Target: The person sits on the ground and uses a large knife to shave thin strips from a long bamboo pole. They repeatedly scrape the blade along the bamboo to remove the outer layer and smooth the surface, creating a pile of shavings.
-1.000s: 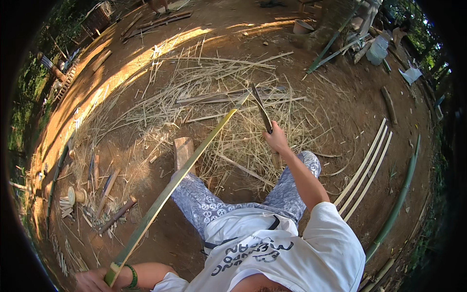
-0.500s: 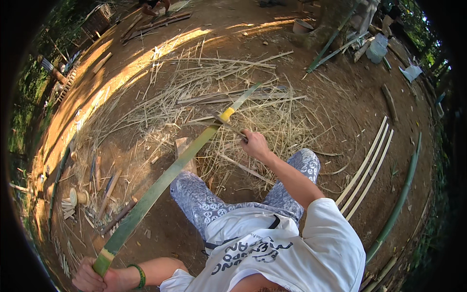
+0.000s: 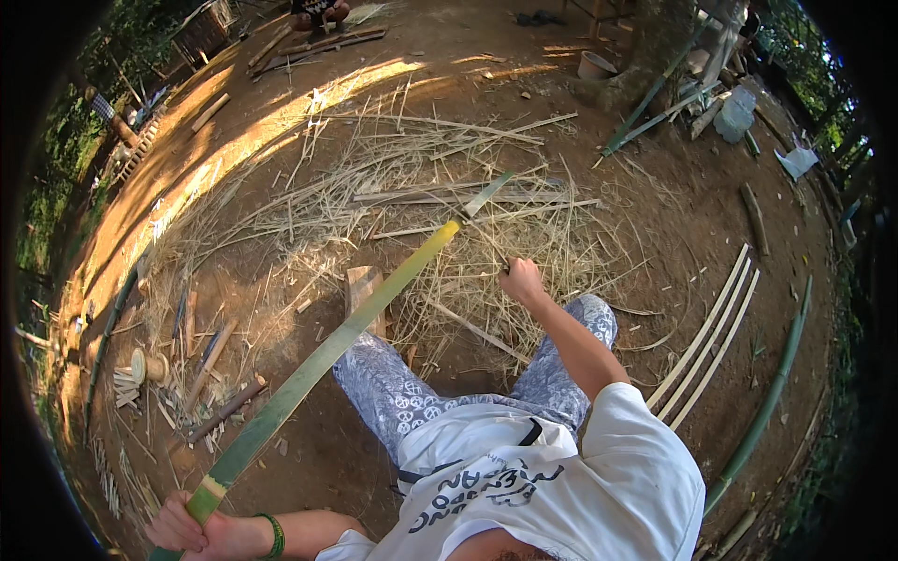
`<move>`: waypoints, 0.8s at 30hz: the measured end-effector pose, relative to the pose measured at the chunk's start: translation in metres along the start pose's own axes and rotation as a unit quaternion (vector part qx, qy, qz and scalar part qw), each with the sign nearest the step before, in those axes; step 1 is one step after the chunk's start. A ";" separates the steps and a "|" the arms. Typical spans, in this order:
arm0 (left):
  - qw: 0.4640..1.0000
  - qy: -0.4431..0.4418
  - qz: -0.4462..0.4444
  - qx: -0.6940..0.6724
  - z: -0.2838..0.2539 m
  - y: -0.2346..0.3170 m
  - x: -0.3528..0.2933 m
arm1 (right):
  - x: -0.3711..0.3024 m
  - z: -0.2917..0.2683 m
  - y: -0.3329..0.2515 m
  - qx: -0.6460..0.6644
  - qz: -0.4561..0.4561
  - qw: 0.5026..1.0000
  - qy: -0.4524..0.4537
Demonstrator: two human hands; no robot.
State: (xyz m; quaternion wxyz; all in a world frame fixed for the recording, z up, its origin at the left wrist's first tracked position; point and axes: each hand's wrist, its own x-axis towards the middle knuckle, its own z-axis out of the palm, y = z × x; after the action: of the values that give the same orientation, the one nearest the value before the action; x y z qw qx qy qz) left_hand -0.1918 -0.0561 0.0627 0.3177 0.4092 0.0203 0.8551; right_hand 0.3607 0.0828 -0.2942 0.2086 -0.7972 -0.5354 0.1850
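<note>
A long green bamboo strip (image 3: 323, 360) slants from the lower left up to the middle, with a yellow band near its far end. My left hand (image 3: 178, 524) is closed round the near end. My right hand (image 3: 522, 280) grips the handle of a knife (image 3: 488, 245) out in front of my right knee. The thin blade seems to reach the strip just beyond the yellow band; blur hides its exact edge. Under the strip, by my left knee, stands a wooden block (image 3: 363, 283).
Pale bamboo shavings (image 3: 440, 154) cover the ground ahead. Three pale strips (image 3: 706, 327) and a green bamboo pole (image 3: 767, 402) lie at right. A spool-like wooden piece (image 3: 147, 366) and sticks lie at left. A bucket (image 3: 595, 65) stands far back; a person (image 3: 321, 13) crouches beyond.
My right hand and the knife have moved right and a little down, the blade going from across the strip before the yellow band to beyond it. My left hand keeps its hold.
</note>
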 end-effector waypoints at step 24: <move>0.951 -0.209 -0.058 -0.220 0.023 -0.017 0.002 | -0.008 -0.061 -0.031 -0.063 -0.116 0.990 -0.053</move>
State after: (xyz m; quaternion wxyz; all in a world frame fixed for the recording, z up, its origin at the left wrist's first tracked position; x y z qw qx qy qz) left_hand -0.1675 -0.0464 0.0740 0.4462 0.4969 -0.2120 0.7134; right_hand 0.3656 0.0774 -0.2259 0.1494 -0.7305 -0.6451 0.1670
